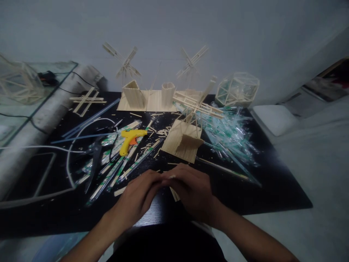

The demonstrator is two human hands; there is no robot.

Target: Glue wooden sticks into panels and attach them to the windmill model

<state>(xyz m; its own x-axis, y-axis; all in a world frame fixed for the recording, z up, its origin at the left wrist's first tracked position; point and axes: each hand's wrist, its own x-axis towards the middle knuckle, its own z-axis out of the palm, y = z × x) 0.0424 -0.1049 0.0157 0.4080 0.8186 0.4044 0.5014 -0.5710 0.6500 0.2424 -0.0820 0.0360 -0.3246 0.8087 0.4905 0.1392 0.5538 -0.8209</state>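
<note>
My left hand [144, 187] and my right hand [195, 185] meet at the table's near edge, fingers bent and pressed together. A small pale tip, like the end of a wooden stick [172, 177], shows at the fingers of my right hand. What my left fingers pinch is hidden. Beneath my right hand lie some loose wooden sticks [175, 194], partly covered. Just beyond the hands stands a windmill-like stick model [181, 140] on a square slatted base. To the left, a yellow glue gun [128, 140] lies on wrapped chopsticks [117, 171].
Slatted bases with a three-sided tower [134, 95] and a round tower [167, 95] stand at the back. Crumpled clear wrappers [231, 131] pile up on the right, before a polyhedral stick frame [238, 89]. A white cable [69, 163] loops on the left; short offcuts [163, 131] litter the middle.
</note>
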